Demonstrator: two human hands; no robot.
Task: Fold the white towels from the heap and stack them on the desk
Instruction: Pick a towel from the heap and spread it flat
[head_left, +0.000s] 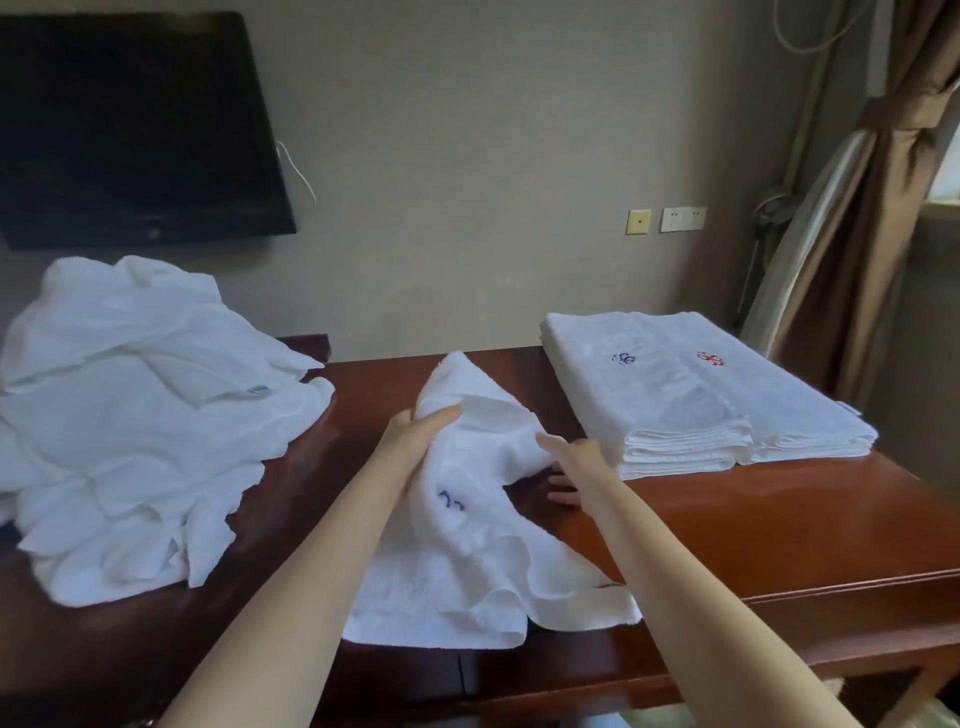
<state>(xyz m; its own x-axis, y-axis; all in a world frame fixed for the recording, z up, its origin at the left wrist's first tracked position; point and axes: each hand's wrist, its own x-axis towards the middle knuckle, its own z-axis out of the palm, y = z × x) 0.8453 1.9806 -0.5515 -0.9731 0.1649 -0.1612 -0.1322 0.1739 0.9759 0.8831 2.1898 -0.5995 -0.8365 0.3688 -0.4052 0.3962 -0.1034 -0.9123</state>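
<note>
presently in hand: a crumpled white towel (467, 545) with a blue stitched mark, lying mid-desk between the two forearms.
left hand (421, 439): fingers curled round a bunched fold at the towel's far part, holding it raised off the wood.
right hand (576, 465): fingers fairly straight and spread, tips down on the desk (779, 530), thumb stretched to the towel's right edge; no grip visible.
towel's long axis: runs away from the person, far tip toward the wall, near hem at the desk's front edge.
key relation: the loose right edge lies just left of the right hand, so that hand is nearer to it.
heap (145, 415): far left, well apart from the right hand.
folded stack (701, 400): right, just beyond the right hand.
likely next: the right hand probably needs to pinch that edge so the towel can be spread flat.
</note>
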